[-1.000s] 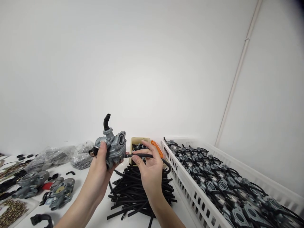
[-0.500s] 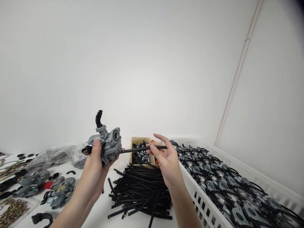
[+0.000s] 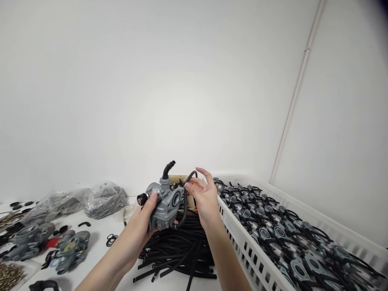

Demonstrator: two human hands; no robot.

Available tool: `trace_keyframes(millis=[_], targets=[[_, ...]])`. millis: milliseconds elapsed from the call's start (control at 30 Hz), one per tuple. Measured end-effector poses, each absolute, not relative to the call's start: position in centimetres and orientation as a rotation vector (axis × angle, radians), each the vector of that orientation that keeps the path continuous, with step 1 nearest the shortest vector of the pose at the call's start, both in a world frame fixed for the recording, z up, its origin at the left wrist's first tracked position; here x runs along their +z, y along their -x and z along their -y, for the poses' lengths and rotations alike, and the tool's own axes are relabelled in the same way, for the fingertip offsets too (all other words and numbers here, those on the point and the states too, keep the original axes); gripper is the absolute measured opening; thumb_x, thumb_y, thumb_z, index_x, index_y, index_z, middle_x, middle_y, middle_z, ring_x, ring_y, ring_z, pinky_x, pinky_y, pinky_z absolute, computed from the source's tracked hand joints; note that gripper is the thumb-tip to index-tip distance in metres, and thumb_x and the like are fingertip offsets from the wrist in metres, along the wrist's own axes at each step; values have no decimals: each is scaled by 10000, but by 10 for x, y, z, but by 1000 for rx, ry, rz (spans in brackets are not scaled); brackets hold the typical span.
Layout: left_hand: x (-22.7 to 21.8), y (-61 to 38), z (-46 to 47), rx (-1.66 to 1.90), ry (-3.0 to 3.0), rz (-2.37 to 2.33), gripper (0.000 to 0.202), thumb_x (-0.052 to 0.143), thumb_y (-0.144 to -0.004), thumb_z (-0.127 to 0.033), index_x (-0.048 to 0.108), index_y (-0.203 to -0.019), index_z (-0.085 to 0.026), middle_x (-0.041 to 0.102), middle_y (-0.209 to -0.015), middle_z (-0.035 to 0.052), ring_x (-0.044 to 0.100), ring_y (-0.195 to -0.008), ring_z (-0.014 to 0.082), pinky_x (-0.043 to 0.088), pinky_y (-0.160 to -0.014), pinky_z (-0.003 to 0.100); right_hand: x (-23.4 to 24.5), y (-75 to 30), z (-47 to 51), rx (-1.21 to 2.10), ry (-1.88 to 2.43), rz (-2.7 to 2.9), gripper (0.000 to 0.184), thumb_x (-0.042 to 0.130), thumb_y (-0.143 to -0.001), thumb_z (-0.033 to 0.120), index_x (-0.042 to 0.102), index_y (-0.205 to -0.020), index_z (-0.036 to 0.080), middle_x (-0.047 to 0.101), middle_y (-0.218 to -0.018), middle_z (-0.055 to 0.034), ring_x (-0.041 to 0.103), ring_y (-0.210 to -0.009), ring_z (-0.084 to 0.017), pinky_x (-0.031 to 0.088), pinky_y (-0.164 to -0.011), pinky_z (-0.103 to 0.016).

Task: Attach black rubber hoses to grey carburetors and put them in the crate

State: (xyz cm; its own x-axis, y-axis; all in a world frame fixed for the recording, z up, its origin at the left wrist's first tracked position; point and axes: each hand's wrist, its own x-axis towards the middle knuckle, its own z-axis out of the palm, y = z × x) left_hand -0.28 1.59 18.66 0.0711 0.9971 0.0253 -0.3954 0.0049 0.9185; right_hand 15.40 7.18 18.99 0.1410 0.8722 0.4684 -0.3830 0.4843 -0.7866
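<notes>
My left hand [image 3: 144, 220] grips a grey metal carburetor [image 3: 165, 202] with a black elbow cap [image 3: 168, 169] on top, held up above a pile of black hoses [image 3: 178, 248]. A thin black hose [image 3: 185, 198] runs from the carburetor's underside and bends up in an arc. My right hand [image 3: 204, 198] pinches the free end of that hose beside the carburetor's top, its other fingers spread. A small beige box [image 3: 178, 178] is mostly hidden behind the hands.
A long white slotted crate [image 3: 257, 262] at the right holds several carburetors with hoses fitted. On the white table at the left lie two grey carburetors [image 3: 68, 250], plastic bags of small parts [image 3: 103, 200], black rings [image 3: 110, 240] and brass screws [image 3: 9, 275].
The hose stuck out straight to the right; now it is bent up and over toward the carburetor's top. Both hands and the carburetor have moved right, closer together.
</notes>
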Motion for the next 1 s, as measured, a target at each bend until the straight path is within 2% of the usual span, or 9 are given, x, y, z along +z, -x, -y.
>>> trace_keyframes(millis=[167, 300, 533, 633, 700, 800, 867, 933, 1000], targets=[[187, -4, -10, 1198, -985, -867, 548, 615, -788, -606, 642, -1178, -223, 738, -1005, 76, 699, -847, 225, 541, -683, 279, 192, -153, -66, 1108, 553, 1117, 606, 855, -587, 240, 539, -1103, 220, 742, -794, -10, 711, -784, -183, 542, -703, -287], [183, 1, -11, 1131, -1028, -915, 492, 623, -798, -568, 639, -1161, -236, 731, -1043, 70, 693, -931, 233, 547, -694, 271, 190, -154, -68, 1262, 574, 1103, 611, 878, -566, 286, 588, -1097, 198, 753, -760, -19, 722, -740, -194, 547, -687, -295], [180, -5, -5, 1270, -1135, -1013, 409, 755, -655, -563, 737, -921, -253, 742, -1028, 78, 640, -1089, 314, 554, -855, 378, 192, -170, -70, 1271, 598, 1359, 494, 884, -550, 349, 744, -980, 149, 778, -828, -85, 731, -888, -261, 567, -784, -366], [177, -14, -3, 1267, -1206, -1013, 409, 742, -646, -593, 751, -889, -264, 749, -1003, 72, 665, -1024, 315, 554, -867, 401, 195, -181, -67, 1284, 636, 1494, 378, 835, -639, 376, 765, -946, 166, 781, -870, -95, 739, -863, -240, 574, -749, -336], [173, -18, -3, 1245, -1269, -995, 435, 721, -662, -601, 750, -934, -262, 746, -1028, 70, 674, -1003, 310, 551, -874, 410, 196, -190, -66, 1283, 612, 1597, 336, 760, -734, 428, 764, -954, 174, 781, -887, -95, 740, -816, -202, 571, -731, -310], [167, -22, -6, 1227, -1383, -992, 507, 719, -663, -597, 728, -1048, -267, 732, -1090, 63, 658, -1051, 312, 510, -950, 433, 198, -205, -65, 1275, 536, 1769, 462, 626, -810, 565, 756, -984, 156, 780, -861, -108, 731, -741, -179, 572, -691, -312], [163, -23, -9, 1198, -1449, -1035, 549, 720, -662, -599, 706, -1106, -277, 717, -1134, 59, 637, -1094, 325, 469, -998, 463, 201, -214, -63, 1212, 550, 1860, 524, 582, -814, 611, 754, -1002, 154, 778, -847, -108, 731, -764, -198, 576, -711, -345], [160, -22, -15, 1161, -1500, -1069, 555, 717, -669, -598, 696, -1125, -283, 704, -1167, 57, 615, -1129, 334, 443, -1022, 479, 207, -220, -56, 1061, 657, 1935, 429, 636, -809, 545, 757, -1008, 185, 779, -888, -90, 728, -837, -227, 571, -760, -380], [156, -21, -21, 1149, -1541, -1044, 533, 694, -701, -593, 687, -1131, -279, 689, -1198, 55, 585, -1176, 328, 419, -1048, 463, 213, -221, -45, 816, 803, 2021, 263, 704, -802, 409, 766, -986, 231, 775, -934, -58, 713, -880, -241, 562, -790, -391]])
